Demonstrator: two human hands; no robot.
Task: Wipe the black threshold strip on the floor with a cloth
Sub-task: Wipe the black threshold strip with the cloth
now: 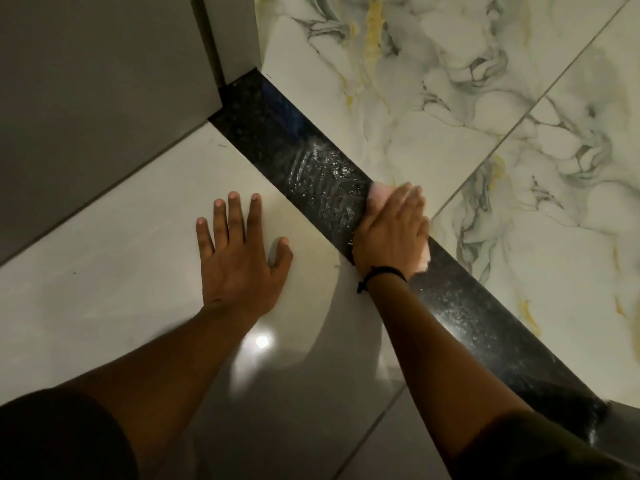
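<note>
The black speckled threshold strip runs diagonally across the floor from the upper left to the lower right. My right hand presses flat on a pale pink cloth on the middle of the strip; only the cloth's edges show past my fingers and palm. Wet streaks shine on the strip just above that hand. My left hand lies flat with fingers spread on the plain light tile to the left of the strip, holding nothing.
A grey door frame or wall corner stands at the strip's upper end. Marbled white tiles with grey and yellow veins lie to the right. Glossy plain tiles lie to the left, reflecting a lamp.
</note>
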